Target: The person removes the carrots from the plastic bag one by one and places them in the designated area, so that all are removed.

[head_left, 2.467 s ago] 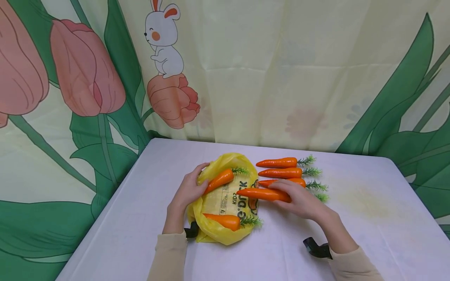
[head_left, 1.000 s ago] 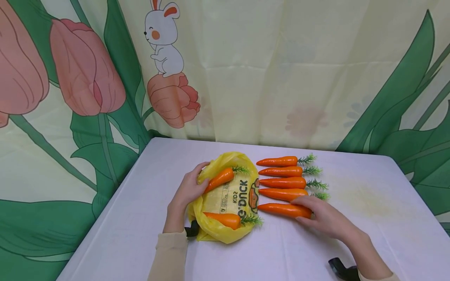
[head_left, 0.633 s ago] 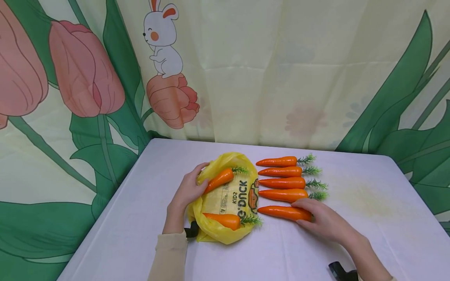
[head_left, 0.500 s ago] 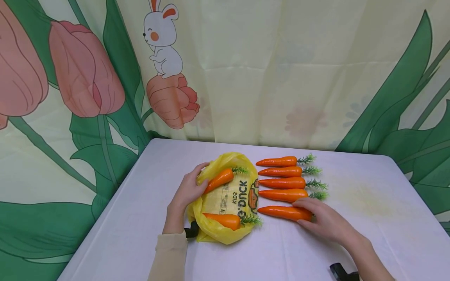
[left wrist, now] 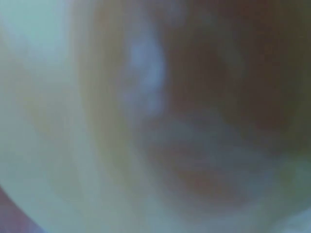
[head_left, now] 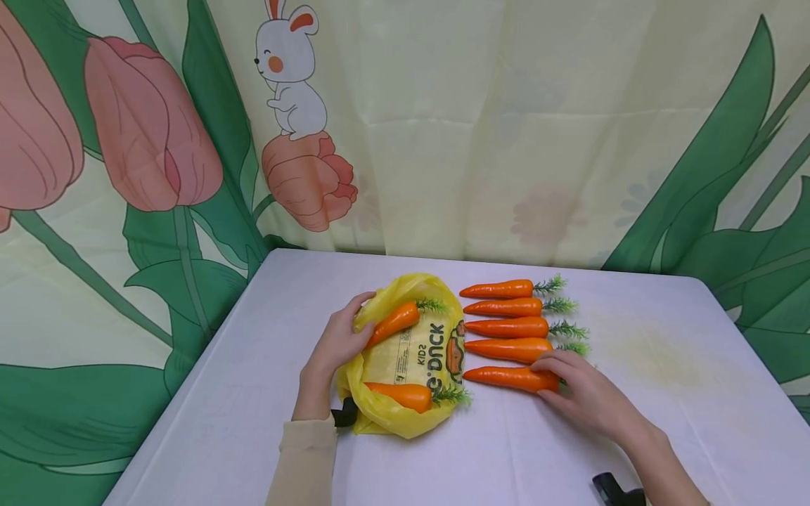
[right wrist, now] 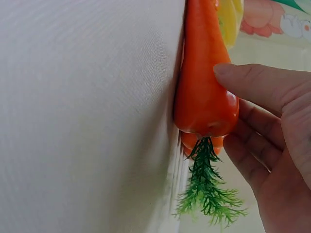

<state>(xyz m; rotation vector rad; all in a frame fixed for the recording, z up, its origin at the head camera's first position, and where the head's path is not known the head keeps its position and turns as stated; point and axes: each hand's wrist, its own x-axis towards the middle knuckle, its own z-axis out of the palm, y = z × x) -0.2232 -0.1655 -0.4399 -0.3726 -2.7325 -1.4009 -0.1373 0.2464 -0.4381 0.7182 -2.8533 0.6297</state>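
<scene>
In the head view my left hand [head_left: 338, 341] grips the left rim of a yellow plastic bag [head_left: 411, 425], its thumb near a carrot [head_left: 395, 323] at the bag's mouth. Another carrot [head_left: 405, 398] lies at the bag's near side, its leaves over the rim. My right hand [head_left: 588, 390] pinches the thick end of the nearest carrot [head_left: 509, 378] in a row to the right of the bag. The right wrist view shows the thumb on one side of this carrot [right wrist: 206, 82], which lies on the tablecloth, green leaves hanging free. The left wrist view is too blurred to read.
Beyond the held carrot, several carrots lie side by side, tips toward the bag, including the farthest carrot [head_left: 500, 289]. All rest on a white-covered table [head_left: 253, 393]. A curtain [head_left: 430, 140] printed with tulips and a rabbit hangs behind the table's far edge.
My right hand has carried a carrot from beside the bag rightward and down to the near end of the row. Since then it has barely moved. The left hand keeps its place on the bag.
</scene>
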